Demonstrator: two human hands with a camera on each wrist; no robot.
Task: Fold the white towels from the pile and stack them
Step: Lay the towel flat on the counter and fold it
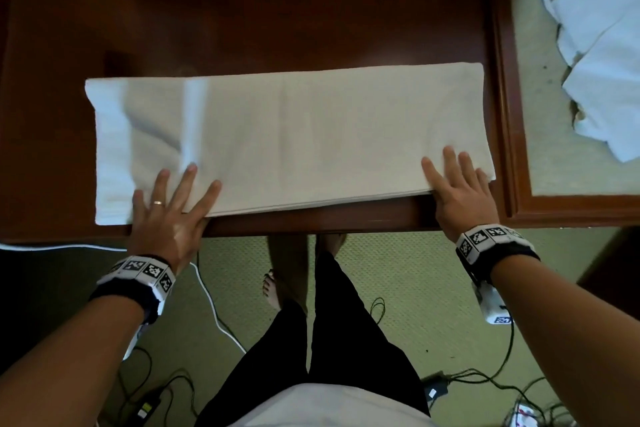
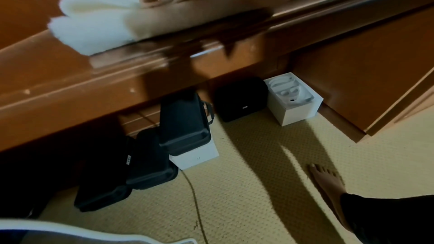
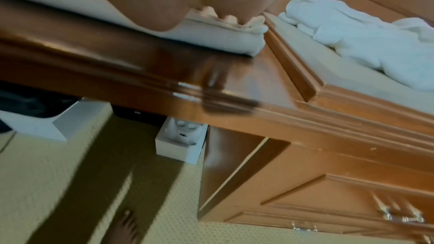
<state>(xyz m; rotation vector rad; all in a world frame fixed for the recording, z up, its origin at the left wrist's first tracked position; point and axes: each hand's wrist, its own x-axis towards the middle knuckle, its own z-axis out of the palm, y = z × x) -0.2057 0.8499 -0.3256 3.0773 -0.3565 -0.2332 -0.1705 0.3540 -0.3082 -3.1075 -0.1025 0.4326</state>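
A white towel (image 1: 291, 139), folded lengthwise into a long band, is laid flat across the dark wooden desk (image 1: 263, 10), its near edge running close along the desk's near edge. The left hand (image 1: 169, 215) is pressed flat on the towel's near left part, fingers spread and straight, with a ring seen on one finger; nothing is pinched or curled around. The right hand (image 1: 460, 191) is laid flat on the towel's near right corner, fingers straight and slightly apart, likewise pressing rather than grasping. In the left wrist view the layered left end of the towel (image 2: 94, 25) is seen lying at the desk's edge, with fingers resting on top of it. In the right wrist view the right corner of the towel (image 3: 223, 38) is seen under the fingertips, just beside the raised wooden frame of a lighter-topped surface (image 1: 540, 135) to the right. On that surface, at the far right, a pile of unfolded white towels (image 1: 599, 45) is heaped, well apart from the hands. Marker-printed wristbands (image 1: 142, 274) are worn on both wrists. On the carpet (image 1: 415, 288) beneath the desk, black cases (image 2: 183, 123) and white boxes (image 2: 295, 99) are stored, and cables (image 1: 214, 315) are trailed near the person's bare feet.
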